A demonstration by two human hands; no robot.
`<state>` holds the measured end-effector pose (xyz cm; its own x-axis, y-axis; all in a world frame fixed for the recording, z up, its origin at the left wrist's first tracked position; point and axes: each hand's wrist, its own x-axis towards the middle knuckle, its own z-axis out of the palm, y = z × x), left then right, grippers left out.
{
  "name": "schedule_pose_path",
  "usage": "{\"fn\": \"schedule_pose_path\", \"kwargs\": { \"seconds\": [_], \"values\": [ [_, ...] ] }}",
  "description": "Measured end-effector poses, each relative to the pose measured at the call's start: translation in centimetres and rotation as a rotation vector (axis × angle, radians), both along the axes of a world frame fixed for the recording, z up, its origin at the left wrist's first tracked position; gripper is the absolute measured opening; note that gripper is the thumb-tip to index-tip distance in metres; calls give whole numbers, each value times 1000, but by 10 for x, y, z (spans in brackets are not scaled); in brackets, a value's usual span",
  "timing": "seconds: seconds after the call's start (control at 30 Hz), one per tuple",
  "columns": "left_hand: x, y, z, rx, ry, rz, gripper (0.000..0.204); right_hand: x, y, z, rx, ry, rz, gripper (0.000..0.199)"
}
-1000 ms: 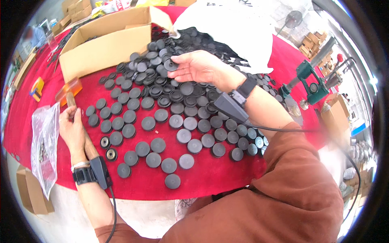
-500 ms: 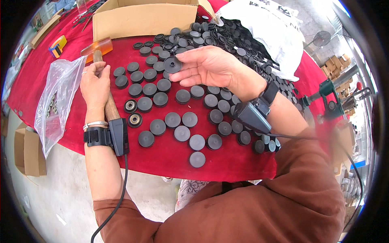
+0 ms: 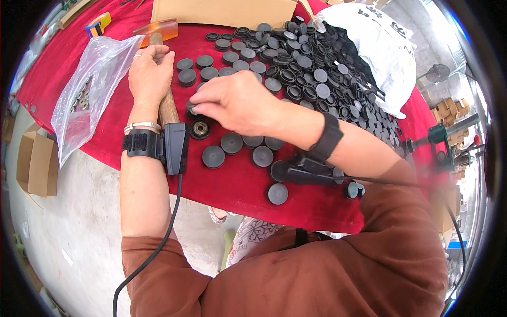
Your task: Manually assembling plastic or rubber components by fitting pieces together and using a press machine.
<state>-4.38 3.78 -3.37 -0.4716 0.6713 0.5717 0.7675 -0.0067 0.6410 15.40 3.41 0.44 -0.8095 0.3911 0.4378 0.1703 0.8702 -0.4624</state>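
My left hand (image 3: pixel 150 74) is closed around the wooden handle (image 3: pixel 168 109) of a mallet, whose orange head (image 3: pixel 157 27) lies on the red cloth (image 3: pixel 113 127) beyond my fingers. My right hand (image 3: pixel 237 103) reaches across to the left, and its fingertips pinch a black round cap (image 3: pixel 191 110) right beside the handle. Just in front of that sits another cap with a metal ring in it (image 3: pixel 200 129). Several flat black caps (image 3: pixel 231 142) lie in rows under and around my right wrist. Both wrists carry black strapped devices with cables.
A clear plastic bag (image 3: pixel 87 95) of small metal rings lies at the left. A heap of black caps (image 3: pixel 317 68) spills from a white sack (image 3: pixel 380 47) at the back right. A cardboard box (image 3: pixel 222 10) stands behind, and a folded carton (image 3: pixel 31 164) lies on the floor.
My right hand has come back from the pile of caps to the near left and closed on a cap next to the mallet handle. The left hand stays on the handle.
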Motion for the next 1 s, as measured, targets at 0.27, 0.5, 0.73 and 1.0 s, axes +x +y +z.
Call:
{"fn": "schedule_pose_path", "kwargs": {
  "seconds": [0.27, 0.5, 0.73, 1.0],
  "values": [
    [4, -4, 4, -35, 33, 10, 23, -5, -7, -12, 563, -321, 33, 18],
    [-5, 3, -6, 2, 64, -54, 22, -4, -9, -7, 670, -435, 96, 12],
    [-2, 2, -1, -24, -31, -60, 20, -5, -13, 2, 639, -445, 83, 12],
    [-2, 1, -3, 83, -52, -72, 19, -3, -8, 2, 533, -521, 96, 21]
  ]
}}
